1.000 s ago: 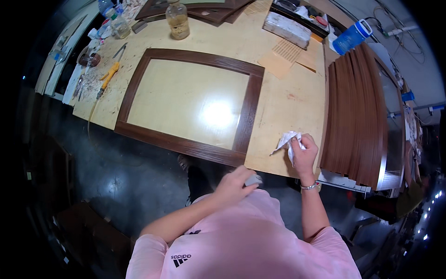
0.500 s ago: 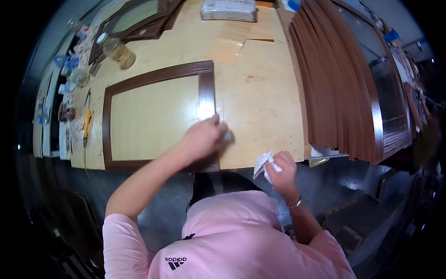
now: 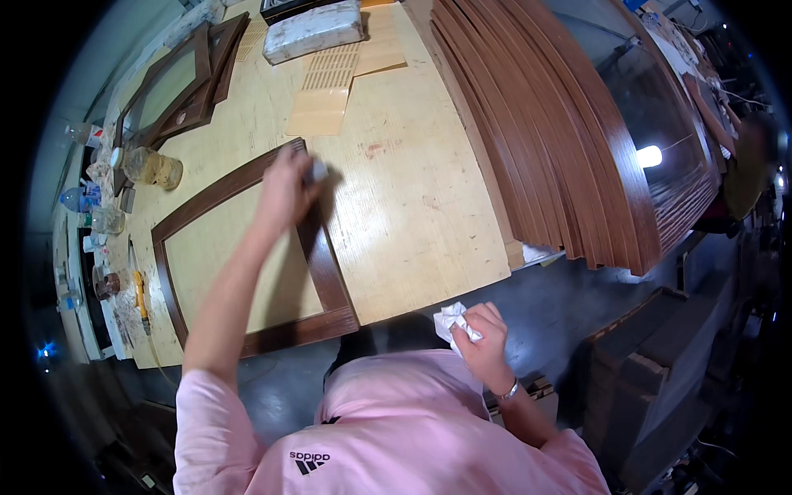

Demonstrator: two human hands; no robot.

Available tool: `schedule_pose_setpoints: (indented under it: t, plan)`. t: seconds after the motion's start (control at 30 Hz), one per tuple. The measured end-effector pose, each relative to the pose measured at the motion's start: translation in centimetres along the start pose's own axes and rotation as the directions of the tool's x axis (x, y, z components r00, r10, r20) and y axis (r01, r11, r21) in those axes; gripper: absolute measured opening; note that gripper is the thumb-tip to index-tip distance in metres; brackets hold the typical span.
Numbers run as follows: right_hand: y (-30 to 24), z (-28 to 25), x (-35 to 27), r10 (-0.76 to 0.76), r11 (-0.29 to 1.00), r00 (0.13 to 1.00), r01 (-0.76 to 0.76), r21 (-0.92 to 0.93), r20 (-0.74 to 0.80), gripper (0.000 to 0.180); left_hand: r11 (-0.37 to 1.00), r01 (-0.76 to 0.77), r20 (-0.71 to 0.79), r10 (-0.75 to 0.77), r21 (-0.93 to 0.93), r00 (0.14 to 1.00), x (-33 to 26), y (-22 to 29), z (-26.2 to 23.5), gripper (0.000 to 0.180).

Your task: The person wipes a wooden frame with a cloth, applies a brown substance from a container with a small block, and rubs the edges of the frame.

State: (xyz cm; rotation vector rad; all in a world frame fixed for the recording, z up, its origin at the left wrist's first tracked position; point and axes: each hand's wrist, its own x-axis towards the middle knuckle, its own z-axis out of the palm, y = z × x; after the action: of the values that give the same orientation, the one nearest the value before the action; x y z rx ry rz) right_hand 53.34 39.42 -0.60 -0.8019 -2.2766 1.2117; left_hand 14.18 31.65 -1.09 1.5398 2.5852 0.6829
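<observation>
Reaching forward, our left hand (image 3: 289,186) presses a small pale pad (image 3: 317,172) against the far right corner of the dark wooden frame (image 3: 328,272), fingers closed around it. The frame lies flat on the desk (image 3: 412,214); the rail under the hand has its long axis running from that corner back toward our body, so the untouched length lies nearer us than the fingers. The left hand is on the frame; the right hand (image 3: 483,334) is well apart from it, off the near desk edge and close to the chest, fingers closed on a crumpled white cloth (image 3: 452,318).

The desk is pale plywood, lightly stained. A fan of long brown mouldings (image 3: 561,140) lies to the right, a perforated tan sheet (image 3: 326,91) and a wrapped white block (image 3: 313,31) beyond the frame, further frames (image 3: 177,87) at far left, and jars and bottles (image 3: 153,165) along the left edge. Dark floor surrounds the desk.
</observation>
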Motion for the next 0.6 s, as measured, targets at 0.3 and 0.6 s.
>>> schedule_pose_setpoints:
  t: [0.3,0.6]
  plan:
    - [-2.1,1.3,7.0,-0.149,0.985,0.984,0.156,0.070,-0.094,0.011,0.930,0.090,0.403,0.067,-0.358,0.913,-20.1,12.4,-2.5,0.042]
    - [-4.4,5.4,10.6,-0.326,0.939,0.944,0.329,0.099,-0.046,0.010,0.922,0.120,0.076,-0.099,-0.368,0.992,-25.3,9.5,-4.3,0.044]
